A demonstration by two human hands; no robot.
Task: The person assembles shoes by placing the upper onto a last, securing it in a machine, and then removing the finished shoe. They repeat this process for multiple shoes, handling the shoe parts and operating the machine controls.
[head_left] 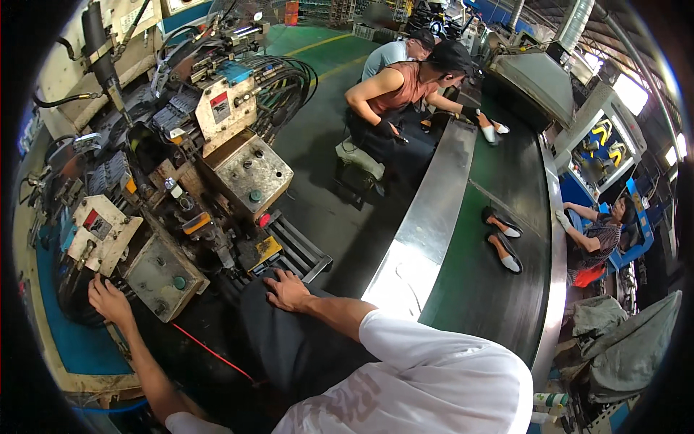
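At the left, my left hand [110, 300] reaches up beside the shoe-making machine's beige panel [97, 226] and a grey metal control box [163, 278] with a green button. Its fingers are stretched and apart, and nothing shows in them; whether the fingertips touch the machine I cannot tell. My right hand [288, 291] lies on my dark-trousered knee [271, 325], fingers spread, holding nothing. Just beyond it are a yellow plate [267, 249] and a red button [264, 220] at the machine's front. A second control box [249, 173] stands further back.
Right of me runs a conveyor belt [470, 289] with a metal edge [426, 239], carrying a pair of dark shoes with white insides [506, 253]. Two co-workers sit ahead; a gloved hand [470, 113] is beside light shoes [491, 130]. Another person [596, 235] works across the belt.
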